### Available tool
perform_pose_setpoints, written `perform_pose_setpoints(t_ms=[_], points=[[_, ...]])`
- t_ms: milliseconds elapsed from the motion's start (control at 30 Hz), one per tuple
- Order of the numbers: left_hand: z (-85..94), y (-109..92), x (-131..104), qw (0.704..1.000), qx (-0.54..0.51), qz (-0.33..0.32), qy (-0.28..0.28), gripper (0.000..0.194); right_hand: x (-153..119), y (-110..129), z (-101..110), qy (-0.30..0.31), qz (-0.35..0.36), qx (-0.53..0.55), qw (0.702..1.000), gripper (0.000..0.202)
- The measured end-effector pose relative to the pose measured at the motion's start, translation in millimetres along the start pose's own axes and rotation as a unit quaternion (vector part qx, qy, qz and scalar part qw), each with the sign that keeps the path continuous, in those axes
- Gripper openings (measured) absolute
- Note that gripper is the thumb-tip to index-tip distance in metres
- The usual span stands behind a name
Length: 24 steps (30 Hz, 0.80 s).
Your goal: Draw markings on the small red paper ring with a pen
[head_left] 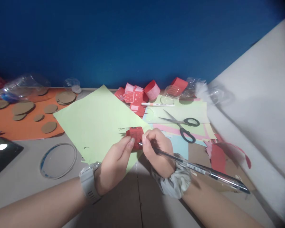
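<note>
My left hand (115, 160) is closed on a small red paper piece (136, 133) with dark marks on it, the thumb pressed on its front. In my right hand (159, 150) is a clear-barrelled pen (197, 168), pinched between thumb and fingers, its tip touching or just above the red piece. The pen's back end points to the lower right. Both hands are over the near corner of a light green paper sheet (97, 117). Small dark scraps lie on that sheet. How my right fingers meet the red piece's edge is partly hidden.
Black-handled scissors (180, 123) and a white marker (156, 104) lie on coloured papers at right. Red paper rings (152, 90) stand behind. Cardboard discs (23, 107) rest on orange paper (54, 95) at left, near a plastic bottle (26, 85) and a tape ring (41, 164).
</note>
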State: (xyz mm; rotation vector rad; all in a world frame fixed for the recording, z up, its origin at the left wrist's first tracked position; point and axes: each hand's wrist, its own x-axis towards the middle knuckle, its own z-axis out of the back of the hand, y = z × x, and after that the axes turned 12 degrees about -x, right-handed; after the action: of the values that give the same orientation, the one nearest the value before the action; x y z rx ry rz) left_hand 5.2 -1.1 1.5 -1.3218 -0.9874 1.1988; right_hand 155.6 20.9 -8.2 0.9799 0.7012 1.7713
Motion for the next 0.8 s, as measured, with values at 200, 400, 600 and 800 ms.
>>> perform_pose_setpoints(t_ms=[200, 400, 600, 800], points=[[1.2, 0.6, -0.4, 1.0, 0.013, 0.006, -0.006, 0.029, 0.7, -0.9, 0.7, 0.024, 0.019, 0.001, 1.0, 0.023], [1.0, 0.0, 0.0, 1.0, 0.011, 0.002, 0.003, 0.031, -0.1, 0.0, 0.0, 0.004, -0.005, 0.002, 1.0, 0.021], [0.8, 0.4, 0.4, 1.0, 0.016, 0.007, 0.001, 0.028, 1.1, -2.1, 0.0, 0.03, 0.025, 0.006, 0.999, 0.024], [1.0, -2.4, -1.8, 1.0, 0.006, 0.011, 0.002, 0.03, 0.4, -1.2, 0.8, 0.023, -0.003, 0.012, 1.0, 0.021]])
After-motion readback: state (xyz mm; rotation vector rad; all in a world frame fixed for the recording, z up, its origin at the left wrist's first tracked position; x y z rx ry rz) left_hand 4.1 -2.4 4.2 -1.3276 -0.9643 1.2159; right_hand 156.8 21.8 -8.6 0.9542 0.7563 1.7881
